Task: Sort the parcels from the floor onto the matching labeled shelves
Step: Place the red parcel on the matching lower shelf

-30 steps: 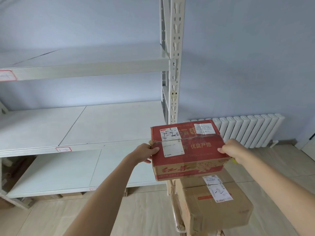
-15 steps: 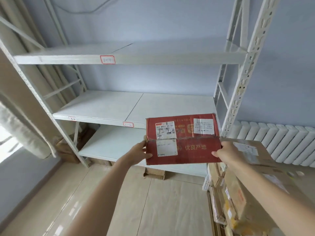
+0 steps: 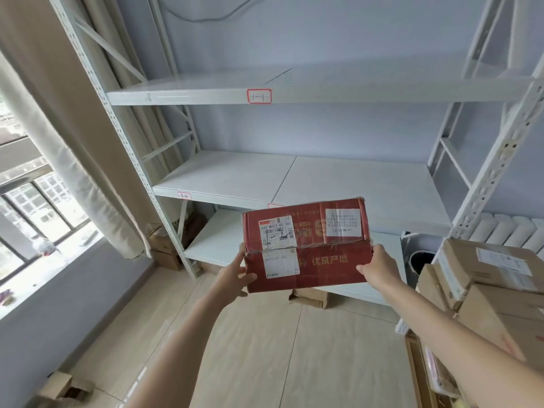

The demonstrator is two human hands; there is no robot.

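So I've got the red cardboard parcel with white shipping labels (image 3: 306,245) up in front of me, held in the air between both hands. My left hand (image 3: 234,276) grips the left short end with the thumb curled over onto the face, and my right hand (image 3: 378,267) clamps the right short end the same way, thumb on top. The long axis runs left to right, tipped a bit so the right end sits higher. The labelled face points up at me, with the printed text reading upright from my side.

It's hanging in front of the white metal shelving rack (image 3: 485,184), roughly level with the front edge of the middle shelf board (image 3: 241,178) and covering part of the bottom shelf board (image 3: 212,240). The top shelf board (image 3: 206,89) has a red-bordered paper tag (image 3: 259,96) on its front lip. Plenty of open shelf behind the box and bare tan floor (image 3: 279,348) below it. The tight side is my right, where a stack of brown cardboard boxes (image 3: 485,290) sits near my forearm.

Compared with half a second ago, the view has swung further left, so more window (image 3: 35,201) and beige curtain (image 3: 59,128) show, and the rack looks closer. Same grip on the box.
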